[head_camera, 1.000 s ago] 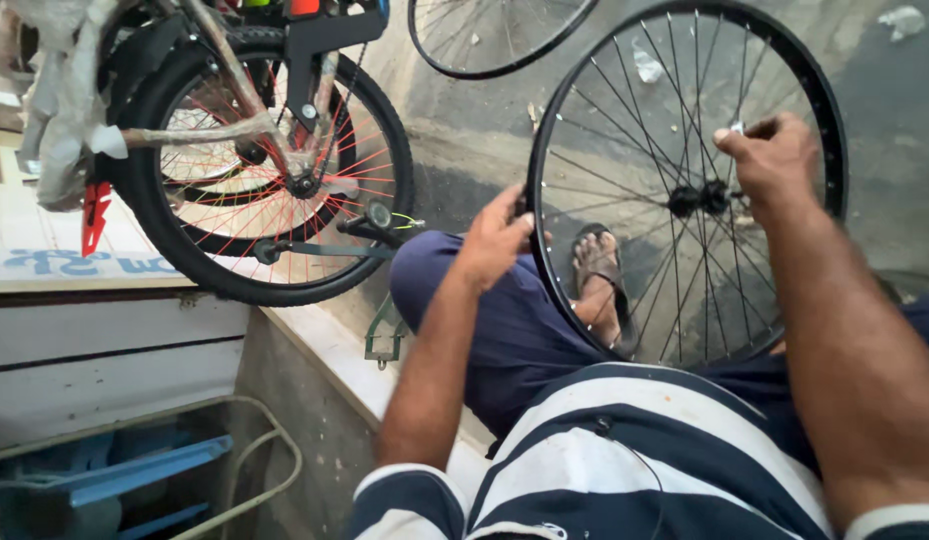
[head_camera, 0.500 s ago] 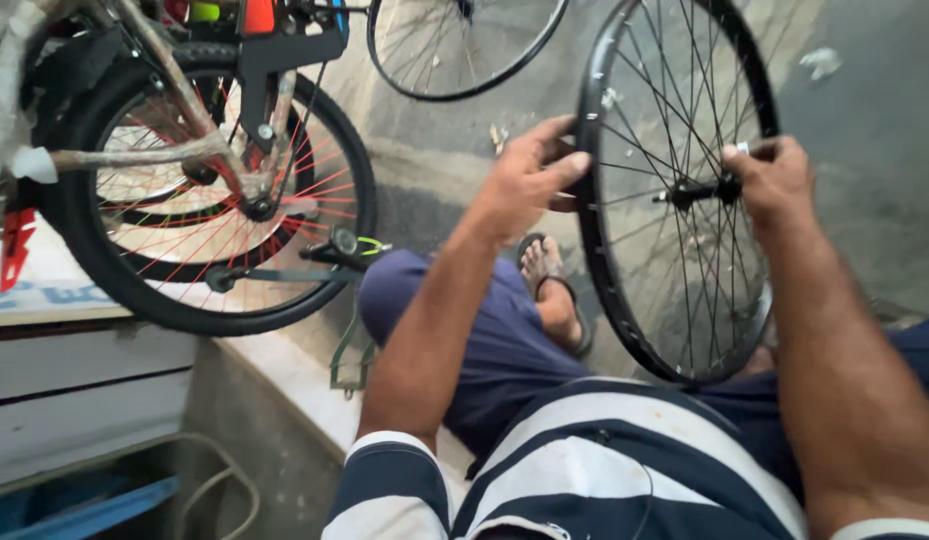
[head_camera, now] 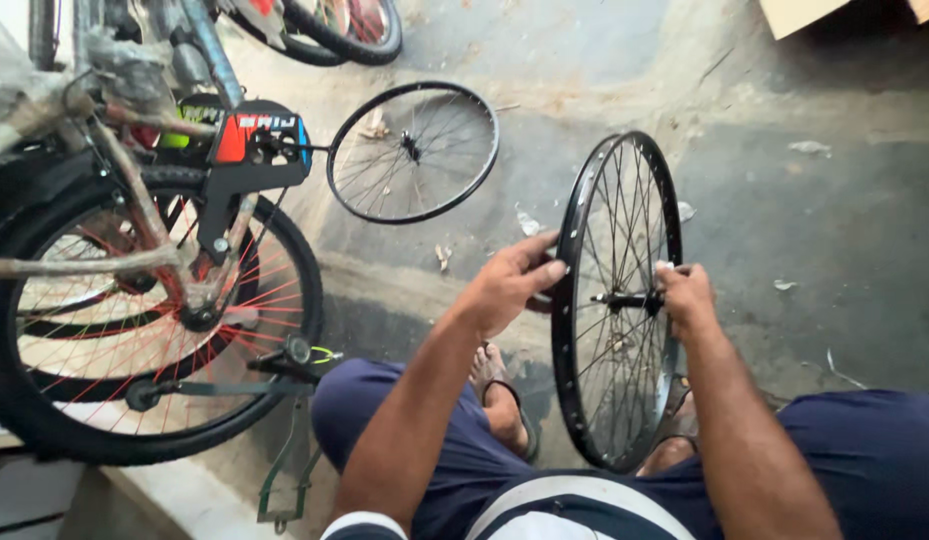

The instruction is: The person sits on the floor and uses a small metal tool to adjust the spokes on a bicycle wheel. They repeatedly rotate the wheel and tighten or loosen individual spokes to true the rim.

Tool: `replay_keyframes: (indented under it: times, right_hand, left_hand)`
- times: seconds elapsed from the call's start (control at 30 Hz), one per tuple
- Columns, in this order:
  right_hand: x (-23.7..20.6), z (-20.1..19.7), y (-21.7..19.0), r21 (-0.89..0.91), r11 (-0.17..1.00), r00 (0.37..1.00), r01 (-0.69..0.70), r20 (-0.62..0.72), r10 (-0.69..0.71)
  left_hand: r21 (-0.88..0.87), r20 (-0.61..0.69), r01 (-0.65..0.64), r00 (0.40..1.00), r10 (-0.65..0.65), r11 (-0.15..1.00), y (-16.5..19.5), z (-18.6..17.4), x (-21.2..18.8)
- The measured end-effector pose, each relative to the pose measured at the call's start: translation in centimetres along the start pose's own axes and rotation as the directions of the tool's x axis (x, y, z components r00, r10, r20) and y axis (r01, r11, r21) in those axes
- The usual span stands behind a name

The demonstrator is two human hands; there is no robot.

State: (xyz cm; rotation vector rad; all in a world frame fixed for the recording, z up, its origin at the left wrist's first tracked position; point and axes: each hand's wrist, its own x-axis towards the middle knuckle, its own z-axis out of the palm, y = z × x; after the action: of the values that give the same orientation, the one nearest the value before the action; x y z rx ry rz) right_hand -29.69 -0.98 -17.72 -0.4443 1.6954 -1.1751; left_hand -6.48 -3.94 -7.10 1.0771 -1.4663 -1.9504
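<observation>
Two bare spoked rims show: one upright at centre right (head_camera: 616,300), one lying flat on the floor at upper centre (head_camera: 413,152). Two tyred wheels appear: a red-spoked one at left (head_camera: 134,330), another at the top edge (head_camera: 344,30). Two hands, left (head_camera: 509,285) and right (head_camera: 684,295). One sandalled foot (head_camera: 499,395).

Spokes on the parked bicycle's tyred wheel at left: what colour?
Red, on the parked bicycle's wheel, seen in the head view; the held rim has silver spokes.

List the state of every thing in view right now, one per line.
Black rim: upright on edge, no tyre, held between the knees.
Left hand: gripping the rim's left edge.
Right hand: on the hub axle.
Second rim: lying flat on the floor, bare.
Bicycle: standing, tyre on, red spokes.
Sandal: worn on the foot.
</observation>
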Motion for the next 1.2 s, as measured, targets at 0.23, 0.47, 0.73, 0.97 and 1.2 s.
replay_keyframes:
  times: [0.23, 0.47, 0.73, 0.97, 1.2]
  right_hand:
    - [0.0, 0.0, 0.0, 0.247, 0.966, 0.982, -0.080, 0.187, 0.034]
    - [0.2, 0.3, -0.1, 0.342, 0.939, 0.971, 0.025, 0.215, -0.105]
    - [-2.4, 0.2, -1.6, 0.497, 0.864, 0.944, -0.074, 0.315, -0.100]
    - [-0.2, 0.3, 0.6, 0.181, 0.983, 1.000, 0.001, -0.003, -0.001]
    - [-0.6, 1.2, 0.9, 0.320, 0.911, 0.953, -0.261, 0.234, 0.191]
  left_hand:
    - [0.099, -0.043, 0.005, 0.999, -0.001, 0.995, -2.1, -0.8, -3.4]
    - [0.184, 0.041, -0.219, 0.976, 0.216, 0.958, -4.5, 0.8, -9.6]
    - [0.366, -0.051, -0.292, 0.942, 0.333, 0.883, -3.8, 2.6, -7.3]
    - [0.306, -0.014, -0.351, 0.928, 0.373, 0.885, -3.2, 3.0, -7.1]
    - [0.262, -0.073, -0.284, 0.947, 0.312, 0.922, -3.6, 3.3, -8.5]
